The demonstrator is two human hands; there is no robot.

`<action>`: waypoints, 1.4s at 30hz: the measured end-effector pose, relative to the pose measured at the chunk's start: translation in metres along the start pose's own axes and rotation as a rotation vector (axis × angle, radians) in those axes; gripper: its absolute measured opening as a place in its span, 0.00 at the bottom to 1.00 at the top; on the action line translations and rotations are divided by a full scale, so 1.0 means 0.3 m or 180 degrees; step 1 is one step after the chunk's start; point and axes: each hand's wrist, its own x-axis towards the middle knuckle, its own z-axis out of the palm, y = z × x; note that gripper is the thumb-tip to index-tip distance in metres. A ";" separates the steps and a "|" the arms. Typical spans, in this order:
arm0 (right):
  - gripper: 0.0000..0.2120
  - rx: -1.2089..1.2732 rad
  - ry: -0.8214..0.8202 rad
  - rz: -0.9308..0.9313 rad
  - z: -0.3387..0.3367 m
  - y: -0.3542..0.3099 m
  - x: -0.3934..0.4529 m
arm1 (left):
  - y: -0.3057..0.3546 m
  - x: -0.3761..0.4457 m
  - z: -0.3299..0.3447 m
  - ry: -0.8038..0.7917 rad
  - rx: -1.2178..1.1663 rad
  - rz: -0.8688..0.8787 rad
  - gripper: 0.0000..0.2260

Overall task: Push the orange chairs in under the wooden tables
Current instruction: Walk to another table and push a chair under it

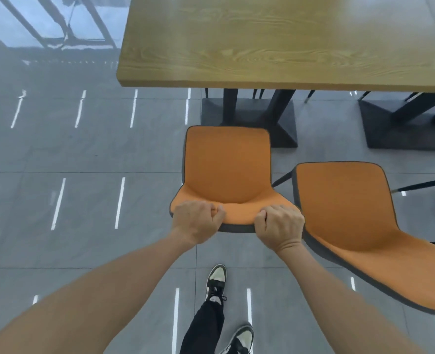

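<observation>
Both hands grip the top edge of the backrest of the near orange chair (226, 172): the left hand (197, 221) holds the left part of the edge and the right hand (280, 226) holds the right part, with the fingers (217, 209) of each hand curled closed over the rim onto the orange face. This chair faces the wooden bench (275, 42) and stands on the grey tiled floor (83, 149). In this downward view the front edge of its seat appears short of the bench's near edge and overlaps the dark pedestal base (247, 111), so the seat is judged not yet under the benchtop; how high the seat sits against the bench underside cannot be read from this angle. A second orange chair (352, 215) stands just beside the first on the right, farther back from the bench and turned at an angle, with no hand on it. A second dark base (403, 123) shows farther right under the same benchtop. One shoe (217, 279) is set forward behind the gripped chair, consistent with a push stance. Assessment: the task is at an early stage. Neither visible chair is tucked in; the first is gripped and ready to be driven straight forward, and the second remains to be squared up and pushed afterward. Whether more chairs or benches remain outside the view cannot be determined.
</observation>
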 end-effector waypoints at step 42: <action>0.19 -0.0431 -0.1331 0.0648 -0.637 1.225 -0.456 | 1.492 -0.150 0.379 -0.1116 -0.0295 0.0459 0.31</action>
